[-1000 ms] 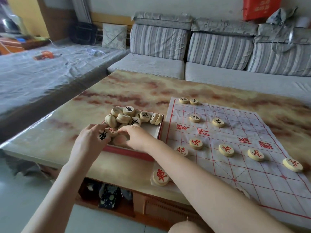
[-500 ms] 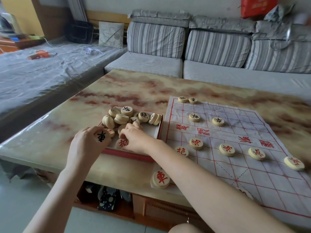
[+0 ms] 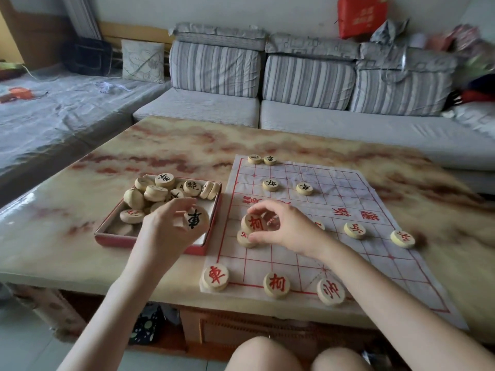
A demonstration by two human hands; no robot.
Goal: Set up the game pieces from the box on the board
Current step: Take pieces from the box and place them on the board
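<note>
A red-edged box (image 3: 150, 241) on the table holds several round wooden pieces (image 3: 155, 192). To its right lies the white paper board (image 3: 334, 253) with red grid lines. My left hand (image 3: 166, 228) hovers over the box's near right corner, gripping a black-lettered piece (image 3: 197, 220). Over the board's left side, my right hand (image 3: 284, 226) holds a red-lettered piece (image 3: 254, 223), tilted, just above another piece (image 3: 244, 239) lying on the board. Red pieces stand along the near edge (image 3: 276, 284). Black-lettered ones sit at the far side (image 3: 271, 185).
The marbled table (image 3: 174, 145) ends at a near edge just under the board. A striped grey sofa (image 3: 308, 84) runs behind and to the left. My knees (image 3: 267, 354) show below, and a shelf under the table holds a dark bag (image 3: 146, 324).
My right hand has left the box and moved right over the board with a red-lettered piece. My left hand has shifted right with the black-lettered piece. The view has tilted toward the board.
</note>
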